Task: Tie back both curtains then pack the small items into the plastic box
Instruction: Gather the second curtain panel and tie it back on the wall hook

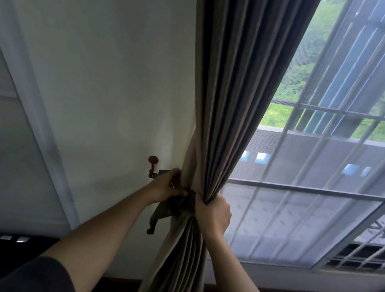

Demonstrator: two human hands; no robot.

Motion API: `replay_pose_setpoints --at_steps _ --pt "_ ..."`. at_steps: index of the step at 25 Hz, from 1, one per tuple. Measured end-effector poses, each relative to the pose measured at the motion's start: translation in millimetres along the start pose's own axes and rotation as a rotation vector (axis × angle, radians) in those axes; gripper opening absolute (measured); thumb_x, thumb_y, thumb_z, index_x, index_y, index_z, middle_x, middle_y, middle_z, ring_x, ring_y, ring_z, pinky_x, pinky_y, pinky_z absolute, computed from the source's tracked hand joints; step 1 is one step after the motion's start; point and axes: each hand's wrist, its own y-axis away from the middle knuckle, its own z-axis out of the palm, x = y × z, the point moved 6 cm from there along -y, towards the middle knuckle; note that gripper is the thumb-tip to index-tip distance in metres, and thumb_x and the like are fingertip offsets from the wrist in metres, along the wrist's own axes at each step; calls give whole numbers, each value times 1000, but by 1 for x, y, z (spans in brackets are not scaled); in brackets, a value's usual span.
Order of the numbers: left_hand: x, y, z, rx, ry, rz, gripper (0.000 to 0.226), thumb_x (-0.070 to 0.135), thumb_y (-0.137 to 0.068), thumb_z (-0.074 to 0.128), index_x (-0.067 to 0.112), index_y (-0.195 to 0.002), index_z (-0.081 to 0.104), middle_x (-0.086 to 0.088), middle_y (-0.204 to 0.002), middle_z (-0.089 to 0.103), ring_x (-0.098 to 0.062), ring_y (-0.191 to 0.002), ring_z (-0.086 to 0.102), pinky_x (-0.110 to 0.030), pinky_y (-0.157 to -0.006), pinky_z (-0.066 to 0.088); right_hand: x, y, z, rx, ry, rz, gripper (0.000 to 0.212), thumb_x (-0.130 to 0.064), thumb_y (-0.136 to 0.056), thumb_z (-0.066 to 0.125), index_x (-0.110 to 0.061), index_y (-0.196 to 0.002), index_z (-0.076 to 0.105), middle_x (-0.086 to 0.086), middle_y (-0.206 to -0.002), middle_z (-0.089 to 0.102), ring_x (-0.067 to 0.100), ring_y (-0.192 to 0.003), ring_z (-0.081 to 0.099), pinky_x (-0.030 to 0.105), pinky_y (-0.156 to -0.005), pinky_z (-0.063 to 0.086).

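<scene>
Progress is early, by my reading: you are partway through tying back one curtain (230, 101), and nothing else of the job shows as done. That curtain is bunched into a tight column of pleats beside the window (335, 146), just right of the bare wall (110, 72). A dark tieback (179, 206) lies across the front of its waist between your hands, with one loose end hanging down below your left wrist. I cannot tell whether the band is caught on the wall hook (151, 168) yet. The hook stands just left of your left hand, and your fingers hide whatever links them, so treat the tie as not yet secured. The second curtain is out of view, and so are the small items and the plastic box, so I would count all of that as left to do.

Your left hand (165, 187) is curled closed at the curtain's wall-side edge, close beside the hook, with its fingers pinching the upper end of the tieback against the cloth. Your right hand (212, 214) is wrapped in a full fist round the gathered pleats on the window side, about level with the band. Its thumb and fingers are closed on the fabric and hold the bundle together. The two hands sit close, with the tieback bridging the gap between them. Neither hand is spread or free.
</scene>
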Motion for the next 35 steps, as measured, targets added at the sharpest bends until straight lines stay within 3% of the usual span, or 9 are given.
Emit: replay_pose_setpoints --at_steps 4,8,11,17,22,25,28,32,35 --pt "4 9 0 61 14 199 23 7 -85 64 9 -108 63 -1 -102 66 4 -76 60 -26 -62 47 2 -3 -2 21 -11 -5 20 -33 -84 56 -13 -85 62 2 -74 53 27 -74 49 29 -65 37" --pt "-7 16 6 37 -42 190 27 0 -87 60 27 -84 61 11 -89 62 11 -81 58 -18 -74 44 3 -3 -1 29 -19 -18 22 -32 -84 56 -11 -86 63 9 -79 61 33 -83 59 29 -65 37" --pt "-2 16 14 14 -60 191 22 -2 -90 54 14 -97 67 12 -94 63 6 -90 59 -9 -81 44 1 -4 -2 8 -10 -47 22 -30 -83 57 -9 -84 63 10 -80 63 34 -83 60 30 -65 41" --pt "4 13 19 -34 -109 276 33 0 -86 50 14 -112 65 -2 -119 64 -14 -114 58 -35 -99 47 -9 3 -2 15 18 -106 49 -57 -64 73 -16 -88 64 -6 -72 56 15 -69 54 22 -57 40" --pt "-1 21 20 13 4 224 31 -3 -89 51 19 -102 69 4 -110 66 -11 -107 60 -24 -96 47 -10 -1 -1 14 -21 -37 44 -57 -65 74 -22 -82 56 -4 -74 56 23 -79 62 33 -65 52" --pt "-2 22 26 1 -2 248 37 -13 -84 48 7 -103 72 -5 -106 68 -16 -104 62 -26 -96 46 -9 -3 -3 34 -12 -5 42 -60 -65 71 -25 -75 49 -3 -75 57 23 -77 60 36 -69 54" --pt "1 19 21 -42 -59 232 30 -7 -87 51 6 -105 72 -8 -105 70 -18 -101 64 -28 -94 48 -11 -7 -3 25 36 -3 37 -57 -73 64 -23 -78 52 3 -82 63 28 -83 62 39 -73 53" --pt "-1 22 -3 -39 -208 170 27 18 -91 59 14 -117 65 11 -102 65 -5 -96 60 -12 -80 44 -11 -9 -10 1 92 -26 38 -58 -75 61 -22 -77 51 1 -78 59 30 -85 62 34 -69 48" --pt "-13 31 -23 -9 -320 158 17 25 -93 56 18 -104 67 13 -87 59 1 -81 53 -20 -74 38 -14 -11 -13 -34 141 -64 37 -59 -79 57 -23 -76 49 -1 -76 54 30 -85 61 32 -66 43"
